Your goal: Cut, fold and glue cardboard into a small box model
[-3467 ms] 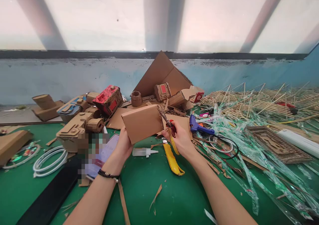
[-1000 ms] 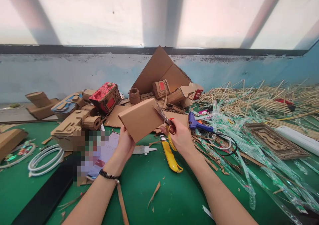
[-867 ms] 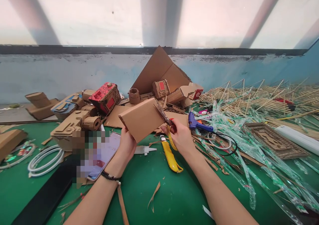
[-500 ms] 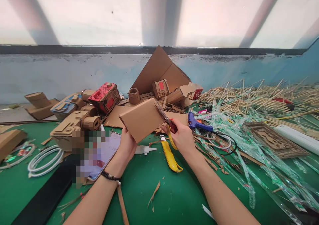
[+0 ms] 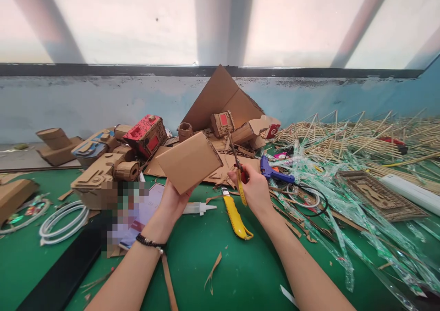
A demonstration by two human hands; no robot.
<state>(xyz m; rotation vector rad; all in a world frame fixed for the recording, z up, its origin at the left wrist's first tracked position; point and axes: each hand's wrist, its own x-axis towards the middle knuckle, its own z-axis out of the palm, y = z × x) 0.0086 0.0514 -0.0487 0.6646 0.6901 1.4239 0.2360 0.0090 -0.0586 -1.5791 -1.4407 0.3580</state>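
Note:
My left hand (image 5: 173, 200) grips a flat brown cardboard piece (image 5: 189, 161) from below and holds it tilted above the green table (image 5: 240, 274). My right hand (image 5: 252, 189) is closed round the red and yellow handles of a pair of scissors (image 5: 238, 164). The blades point up and away, just right of the cardboard and clear of its edge. A yellow utility knife (image 5: 235, 217) lies on the table under my right hand, and a white glue bottle (image 5: 199, 207) lies under the cardboard.
Cardboard models (image 5: 144, 134) and a large folded sheet (image 5: 223, 97) pile up at the back. A blue glue gun (image 5: 273, 171) with black cord sits right. Bamboo sticks (image 5: 360, 139) and plastic wrap (image 5: 343, 210) cover the right side. White tubing coils (image 5: 62, 217) lie at left.
The scissors have come off the cardboard's right edge and now point upward. My left hand has shifted the cardboard slightly left and turned it.

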